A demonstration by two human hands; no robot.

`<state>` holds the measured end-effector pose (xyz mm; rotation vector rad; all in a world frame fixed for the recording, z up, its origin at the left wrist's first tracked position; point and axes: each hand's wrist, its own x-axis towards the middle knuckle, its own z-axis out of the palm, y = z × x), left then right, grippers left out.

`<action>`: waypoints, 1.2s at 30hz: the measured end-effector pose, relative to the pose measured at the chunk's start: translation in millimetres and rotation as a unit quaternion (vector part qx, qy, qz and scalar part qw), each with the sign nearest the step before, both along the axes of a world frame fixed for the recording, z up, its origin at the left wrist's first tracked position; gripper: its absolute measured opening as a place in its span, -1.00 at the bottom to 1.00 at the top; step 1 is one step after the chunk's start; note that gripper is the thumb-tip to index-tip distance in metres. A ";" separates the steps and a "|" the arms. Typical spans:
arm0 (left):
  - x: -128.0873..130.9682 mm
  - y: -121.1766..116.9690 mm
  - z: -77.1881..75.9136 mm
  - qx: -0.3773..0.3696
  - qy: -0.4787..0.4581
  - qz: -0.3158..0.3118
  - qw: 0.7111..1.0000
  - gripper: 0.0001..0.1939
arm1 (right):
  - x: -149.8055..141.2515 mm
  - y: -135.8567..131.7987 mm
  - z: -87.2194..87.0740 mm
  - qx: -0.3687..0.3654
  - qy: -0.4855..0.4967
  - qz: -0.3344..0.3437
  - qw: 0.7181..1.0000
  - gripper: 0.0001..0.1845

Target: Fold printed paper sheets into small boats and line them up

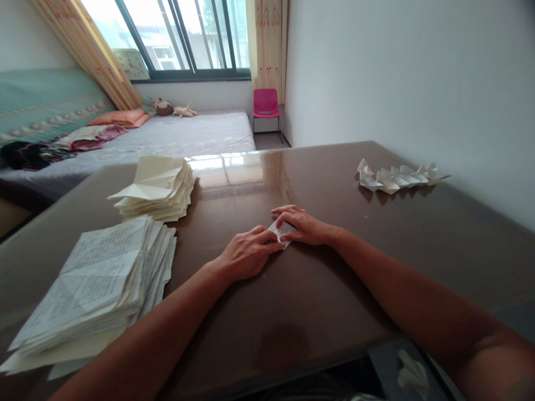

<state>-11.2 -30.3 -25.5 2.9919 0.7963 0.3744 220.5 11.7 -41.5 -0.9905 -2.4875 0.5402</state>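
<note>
A small piece of folded paper (285, 229) with lines of writing lies on the brown table, between my two hands. My left hand (252, 250) has its thumb and fingers closed on the paper's left side. From the right, my right hand (308, 226) grips the same paper, its index finger bent over the top and its thumb at the near edge. The fingers hide part of the paper, so its full folded shape does not show.
On the glossy table (234, 334), a stack of written sheets (96, 273) sits at the left, with a yellowish paper stack (161, 186) behind it. Several folded paper pieces (390, 179) stand in a row at the far right. Beyond are a bed (209, 131) and a pink chair (266, 104).
</note>
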 end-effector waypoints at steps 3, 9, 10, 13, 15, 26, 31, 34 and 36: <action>0.6 -0.2 1.8 -0.003 0.011 0.011 1.000 -0.59 | -0.5 3.8 -6.5 0.018 0.005 -0.037 0.999 -0.66; -3.0 0.1 -0.8 -0.014 0.008 0.018 1.000 -0.56 | 0.5 9.4 -20.4 0.058 0.026 -0.122 0.990 -0.60; -3.5 -0.5 -1.8 -0.015 0.008 0.019 1.000 -0.56 | 1.2 11.2 -21.7 0.056 0.048 -0.134 0.988 -0.62; -4.0 -2.7 -3.8 -0.011 0.006 0.015 1.000 -0.57 | 3.8 17.9 -19.9 0.006 0.142 -0.189 0.972 -0.62; -4.2 -3.7 -4.1 -0.006 0.001 0.012 1.000 -0.59 | 4.7 20.0 -14.1 -0.050 0.178 -0.206 0.961 -0.56; -11.9 3.2 -3.3 -0.008 0.010 -0.014 1.000 -0.59 | -1.9 -58.7 -5.7 0.026 -0.156 -0.006 0.987 -0.13; -8.6 2.7 -6.4 -0.003 0.009 -0.006 1.000 -0.61 | -0.4 -61.3 -3.9 0.033 -0.200 -0.040 0.978 -0.16; -5.7 4.9 -10.4 0.006 -0.020 0.014 1.000 -0.64 | -2.6 -56.7 4.8 0.040 -0.230 -0.043 0.971 -0.31; -5.0 7.8 -12.3 0.007 -0.031 0.019 0.999 -0.65 | -2.8 -51.5 14.2 0.039 -0.253 -0.035 0.966 -0.37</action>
